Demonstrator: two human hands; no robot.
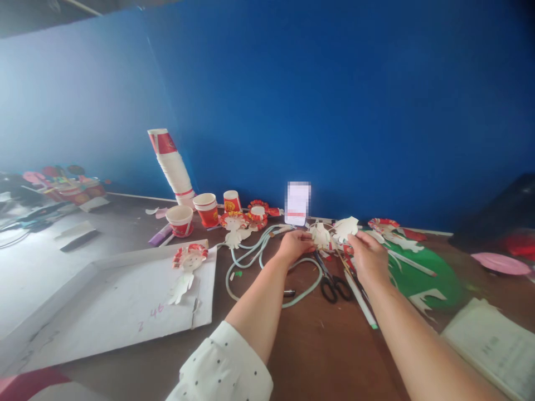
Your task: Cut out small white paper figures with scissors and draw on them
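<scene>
My right hand (370, 253) pinches a white paper cutout (346, 228) with jagged edges, held up over the table. My left hand (296, 246) has its fingers closed at the edge of another white paper cutout (321, 236); whether it grips that piece is hidden. Black-handled scissors (334, 287) lie below, between my two forearms. Beside them lies a white marker pen (361, 301) with a green end. A pale blue cable (307, 289) loops around and partly under my left hand. Behind stands a lit phone (297, 203), its screen blurred.
A tall leaning stack of paper cups (175, 172) and several red-white cups (205, 210) stand left. A white box lid (125, 312) carries a red-rimmed paper figure (190, 259). Right are a green disc (438, 273), a notebook (493, 345) and a pink plate (499, 263). A blue partition (313, 100) closes the back.
</scene>
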